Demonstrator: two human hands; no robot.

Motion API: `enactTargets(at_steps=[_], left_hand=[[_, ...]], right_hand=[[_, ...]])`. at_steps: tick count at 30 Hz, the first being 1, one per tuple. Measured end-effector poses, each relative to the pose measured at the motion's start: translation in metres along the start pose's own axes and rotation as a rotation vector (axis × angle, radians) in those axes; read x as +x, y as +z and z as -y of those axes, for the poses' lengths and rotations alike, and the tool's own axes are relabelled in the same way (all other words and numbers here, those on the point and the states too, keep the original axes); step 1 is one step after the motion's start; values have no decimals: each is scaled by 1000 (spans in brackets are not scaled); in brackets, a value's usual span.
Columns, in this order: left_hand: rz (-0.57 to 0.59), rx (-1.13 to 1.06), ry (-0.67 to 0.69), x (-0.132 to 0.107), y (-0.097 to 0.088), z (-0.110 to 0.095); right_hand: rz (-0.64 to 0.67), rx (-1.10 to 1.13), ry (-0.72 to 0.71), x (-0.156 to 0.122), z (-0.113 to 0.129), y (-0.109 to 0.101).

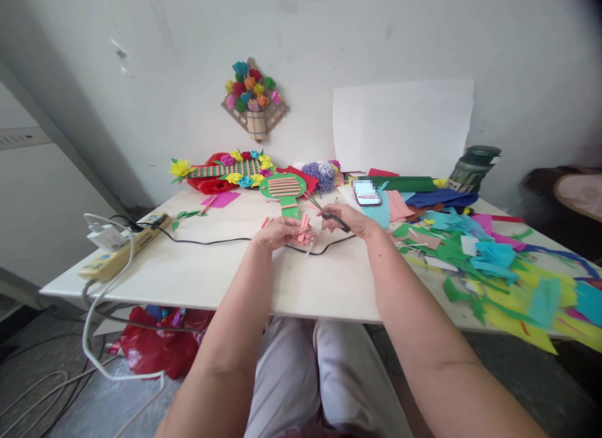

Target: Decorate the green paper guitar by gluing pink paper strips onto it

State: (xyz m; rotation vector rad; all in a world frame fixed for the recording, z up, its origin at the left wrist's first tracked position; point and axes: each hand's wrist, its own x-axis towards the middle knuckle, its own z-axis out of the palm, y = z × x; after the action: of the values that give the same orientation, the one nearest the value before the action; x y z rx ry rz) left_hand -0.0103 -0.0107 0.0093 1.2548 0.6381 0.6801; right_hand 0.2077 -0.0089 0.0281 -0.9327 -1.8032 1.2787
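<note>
My left hand (282, 233) is closed on several short pink paper strips (303, 228) above the middle of the table. Just right of it, my right hand (348, 220) grips the dark handles of a pair of scissors (324, 211), whose blades point up and to the left. Beyond both hands lies a green paddle-shaped cutout (290, 207) with pink strips laid across its round head. A thin translucent piece (314, 245) shows beside the left fingertips; I cannot make out what it is.
Colourful paper scraps (489, 256) cover the table's right side. A phone (367, 192), purple yarn (321, 176), a dark bottle (473, 168) and a flower-decorated guitar shape (230, 169) stand or lie at the back. A power strip (125, 246) sits left, its black cable (207, 242) running behind my hands.
</note>
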Motion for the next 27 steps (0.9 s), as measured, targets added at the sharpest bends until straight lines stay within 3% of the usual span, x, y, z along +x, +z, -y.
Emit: enactTargets(at_steps=[9, 27], left_hand=[[47, -30, -10, -1, -10, 2], [65, -43, -28, -1, -16, 4]], right_hand=[[153, 1, 86, -1, 4, 6], [192, -24, 81, 0, 6, 12]])
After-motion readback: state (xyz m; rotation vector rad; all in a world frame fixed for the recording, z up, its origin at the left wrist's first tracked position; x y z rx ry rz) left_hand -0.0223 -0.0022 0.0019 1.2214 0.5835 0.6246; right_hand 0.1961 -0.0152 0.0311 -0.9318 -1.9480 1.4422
